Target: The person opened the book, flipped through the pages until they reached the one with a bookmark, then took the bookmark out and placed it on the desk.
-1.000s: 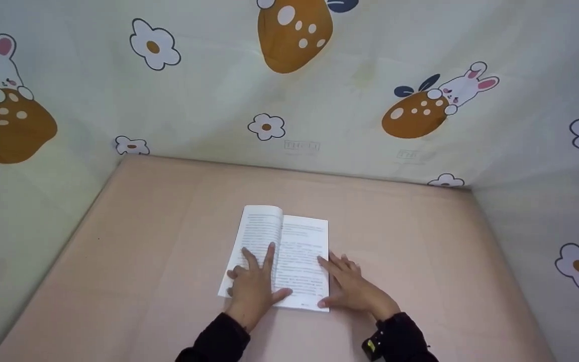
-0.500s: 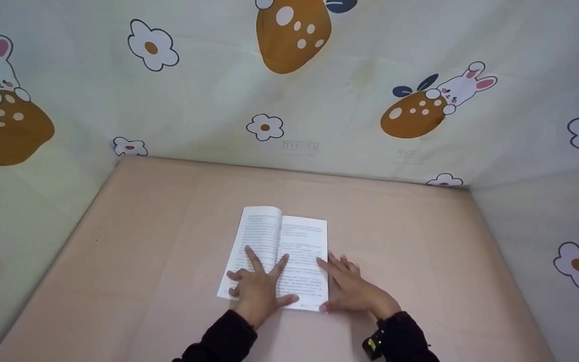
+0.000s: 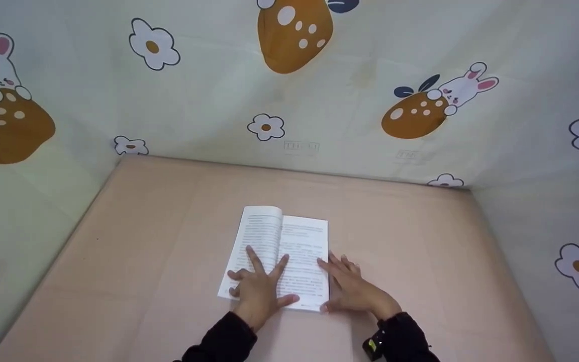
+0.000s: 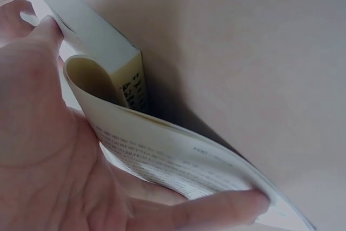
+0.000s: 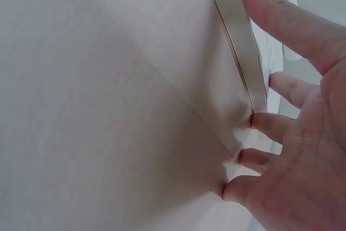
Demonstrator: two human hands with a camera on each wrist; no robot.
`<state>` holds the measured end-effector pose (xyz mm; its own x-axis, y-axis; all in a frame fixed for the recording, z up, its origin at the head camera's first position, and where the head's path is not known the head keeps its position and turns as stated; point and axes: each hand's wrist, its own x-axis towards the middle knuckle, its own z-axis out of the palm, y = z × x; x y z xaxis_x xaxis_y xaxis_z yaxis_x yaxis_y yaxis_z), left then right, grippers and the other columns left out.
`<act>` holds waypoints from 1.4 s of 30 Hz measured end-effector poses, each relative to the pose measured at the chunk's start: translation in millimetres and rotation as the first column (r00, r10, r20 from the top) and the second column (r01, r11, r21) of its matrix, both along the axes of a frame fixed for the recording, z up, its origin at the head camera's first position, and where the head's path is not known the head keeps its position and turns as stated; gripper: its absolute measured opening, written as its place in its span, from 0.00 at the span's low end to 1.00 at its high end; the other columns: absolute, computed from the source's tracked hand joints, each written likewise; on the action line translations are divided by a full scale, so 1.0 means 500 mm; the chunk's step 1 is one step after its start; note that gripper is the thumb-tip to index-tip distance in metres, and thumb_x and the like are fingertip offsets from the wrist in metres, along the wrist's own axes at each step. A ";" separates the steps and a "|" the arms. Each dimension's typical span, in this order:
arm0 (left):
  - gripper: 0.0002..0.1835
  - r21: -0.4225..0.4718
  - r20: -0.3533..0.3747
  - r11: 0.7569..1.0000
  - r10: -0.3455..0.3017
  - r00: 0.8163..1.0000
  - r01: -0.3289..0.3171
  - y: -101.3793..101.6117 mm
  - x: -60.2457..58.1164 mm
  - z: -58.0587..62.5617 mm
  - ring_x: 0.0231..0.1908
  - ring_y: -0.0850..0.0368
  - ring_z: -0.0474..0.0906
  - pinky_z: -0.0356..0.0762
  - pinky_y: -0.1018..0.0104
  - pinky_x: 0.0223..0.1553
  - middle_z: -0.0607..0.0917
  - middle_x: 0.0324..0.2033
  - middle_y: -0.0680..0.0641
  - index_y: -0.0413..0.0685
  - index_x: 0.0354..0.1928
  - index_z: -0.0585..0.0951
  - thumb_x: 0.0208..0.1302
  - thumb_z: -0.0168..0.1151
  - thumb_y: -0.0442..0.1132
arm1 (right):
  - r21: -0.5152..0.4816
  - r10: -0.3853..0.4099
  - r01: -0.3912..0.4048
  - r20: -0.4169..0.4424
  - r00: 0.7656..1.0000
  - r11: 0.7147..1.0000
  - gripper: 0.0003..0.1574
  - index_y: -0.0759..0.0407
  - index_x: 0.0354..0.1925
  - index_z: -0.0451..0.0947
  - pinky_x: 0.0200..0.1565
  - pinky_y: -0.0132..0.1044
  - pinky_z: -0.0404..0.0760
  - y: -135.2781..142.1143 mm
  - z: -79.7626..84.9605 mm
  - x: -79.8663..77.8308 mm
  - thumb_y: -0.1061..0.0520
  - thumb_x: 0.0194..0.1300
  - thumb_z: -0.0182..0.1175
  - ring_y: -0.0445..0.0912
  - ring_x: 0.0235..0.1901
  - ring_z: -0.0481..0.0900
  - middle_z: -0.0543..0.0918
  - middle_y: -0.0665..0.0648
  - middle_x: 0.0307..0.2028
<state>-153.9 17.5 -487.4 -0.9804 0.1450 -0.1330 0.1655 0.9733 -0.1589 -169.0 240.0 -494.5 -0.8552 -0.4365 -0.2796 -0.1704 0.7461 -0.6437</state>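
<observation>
Pinkish-beige tabletop [image 3: 395, 216], faintly creased. Pale printed sheeting [image 3: 204, 108] rises at back and both sides: brown spotted fruits [image 3: 412, 120], pink-eared white rabbits [image 3: 460, 92] leaning on two, brown-centred white flowers [image 3: 266, 127].

Little can be read for certain. In the head view, right of centre on the back wall [image 3: 209, 100], a faint boxed mark [image 3: 301, 146] seems to begin "TH"; a second faint mark [image 3: 408, 155] farther right is too dim to make out. The open book [image 3: 302, 241], lower centre, carries rows of print too small to read. In the left wrist view, dark characters on its spine [image 4: 131, 87] are blurred.
</observation>
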 end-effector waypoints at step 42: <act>0.55 0.089 0.038 0.993 -0.076 0.996 0.072 -0.019 0.010 0.007 0.43 0.19 0.73 0.80 0.55 0.18 0.54 0.67 0.26 0.72 0.69 0.58 0.35 0.42 0.86 | 0.042 -0.083 0.091 -0.162 0.983 0.995 0.45 0.61 0.62 0.65 0.61 0.71 0.45 -0.029 -0.008 0.005 0.42 0.52 0.67 0.74 0.65 0.49 0.55 0.71 0.68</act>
<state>-148.8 8.0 -483.7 -0.9606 0.2297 -0.1567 0.2421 0.9681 -0.0649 -166.7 225.5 -498.3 -0.9247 -0.3474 -0.1555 -0.2009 0.7926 -0.5757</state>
